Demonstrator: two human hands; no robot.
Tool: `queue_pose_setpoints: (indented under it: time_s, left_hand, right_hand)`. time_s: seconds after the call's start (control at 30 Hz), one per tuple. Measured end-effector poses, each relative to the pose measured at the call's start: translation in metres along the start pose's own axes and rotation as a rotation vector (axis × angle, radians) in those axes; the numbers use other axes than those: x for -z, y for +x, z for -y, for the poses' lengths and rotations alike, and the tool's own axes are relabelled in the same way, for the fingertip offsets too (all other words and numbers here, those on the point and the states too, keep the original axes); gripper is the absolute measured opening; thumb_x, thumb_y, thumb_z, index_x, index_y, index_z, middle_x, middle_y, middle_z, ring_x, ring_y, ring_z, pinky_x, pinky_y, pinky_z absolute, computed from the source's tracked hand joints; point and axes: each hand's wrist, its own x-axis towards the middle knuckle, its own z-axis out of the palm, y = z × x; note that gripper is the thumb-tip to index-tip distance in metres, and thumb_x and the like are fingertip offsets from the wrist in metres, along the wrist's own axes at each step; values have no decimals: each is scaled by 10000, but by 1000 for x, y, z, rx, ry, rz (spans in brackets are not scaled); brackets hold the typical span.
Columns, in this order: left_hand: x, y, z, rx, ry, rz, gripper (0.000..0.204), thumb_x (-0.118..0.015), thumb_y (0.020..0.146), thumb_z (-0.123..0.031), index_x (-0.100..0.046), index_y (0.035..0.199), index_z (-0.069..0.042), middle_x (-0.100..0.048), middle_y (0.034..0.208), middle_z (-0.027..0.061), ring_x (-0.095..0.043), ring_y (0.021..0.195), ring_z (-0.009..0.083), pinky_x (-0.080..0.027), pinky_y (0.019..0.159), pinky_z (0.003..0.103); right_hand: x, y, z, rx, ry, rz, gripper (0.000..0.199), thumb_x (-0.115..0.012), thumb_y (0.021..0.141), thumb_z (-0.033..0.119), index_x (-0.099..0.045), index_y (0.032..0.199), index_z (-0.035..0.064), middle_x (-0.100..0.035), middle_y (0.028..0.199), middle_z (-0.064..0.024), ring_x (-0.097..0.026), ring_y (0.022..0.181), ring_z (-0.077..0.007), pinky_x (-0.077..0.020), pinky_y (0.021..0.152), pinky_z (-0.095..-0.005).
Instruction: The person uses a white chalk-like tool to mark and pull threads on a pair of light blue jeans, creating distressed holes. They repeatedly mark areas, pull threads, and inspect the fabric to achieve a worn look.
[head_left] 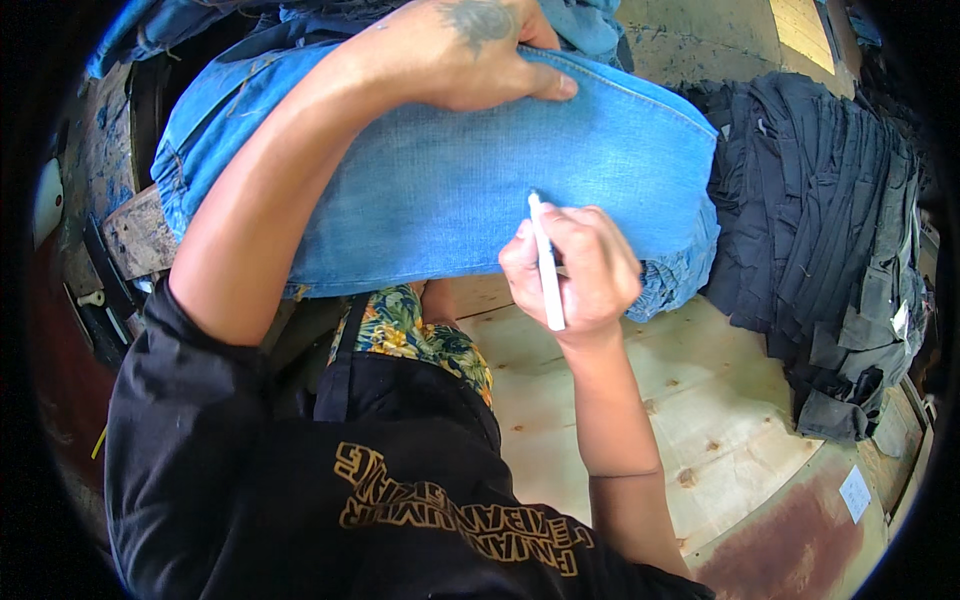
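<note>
A blue denim garment leg (440, 190), likely jeans, lies stretched across in front of me over a bundle of more blue denim. My left hand (490, 60) is closed over its far edge. The thumb presses on top near the seam, and the other fingers are mostly hidden. Between the thumb and fingers of my right hand (580, 265) is a slim white pen-like tool (547, 265). The tool slants across the near half of the denim, its tip pointing away from me. The tip is at or just over the cloth; I cannot tell whether it touches.
A tall stack of folded black garments (800, 200) stands to the right. Pale wooden boards (720, 400) lie below, with a small white paper (855, 493) at the lower right. Worn wood (140, 230) and dark tools (108, 265) are at the left.
</note>
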Motion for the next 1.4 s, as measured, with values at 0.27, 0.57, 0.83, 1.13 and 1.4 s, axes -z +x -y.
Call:
queue_pose_setpoints:
  time_s: [0.27,0.57,0.83,1.13,1.4]
  left_hand:
    - [-36,0,-8,-278,287,-770,233,-738,916,-289,-810,826,-88,-724,756,204,-719,731,403,-571,731,505]
    - [-30,5,11,-236,65,-582,213,-771,892,-239,-794,851,-31,-709,788,231,-711,757,422,-558,720,474]
    - [-35,9,9,-242,81,-615,196,-785,893,-230,-806,868,-37,-714,804,229,-716,761,420,-564,727,463]
    - [-31,11,7,-207,61,-578,199,-779,902,-206,-797,872,-11,-711,794,237,-717,735,422,-563,703,455]
    - [-26,3,-7,-185,36,-566,197,-773,892,-166,-783,865,29,-686,759,266,-706,685,421,-557,672,446]
  right_hand:
    - [-23,43,-29,-26,-59,-81,182,-716,734,-64,-627,849,43,-550,646,-60,-546,509,-242,-477,481,-354]
    - [-23,43,-18,-158,-2,40,220,-728,714,-78,-559,734,63,-487,632,-79,-503,498,-260,-428,474,-359]
    - [-13,-7,1,-128,-18,-35,187,-730,705,-111,-643,844,-23,-527,671,-73,-533,513,-211,-454,469,-326]
    - [-13,6,-6,-119,1,-90,193,-741,737,-111,-649,885,-27,-659,729,-139,-613,551,-205,-511,521,-301]
    - [-28,22,-14,-135,-48,-75,184,-738,739,-125,-621,840,-25,-651,720,-139,-595,551,-198,-499,526,-292]
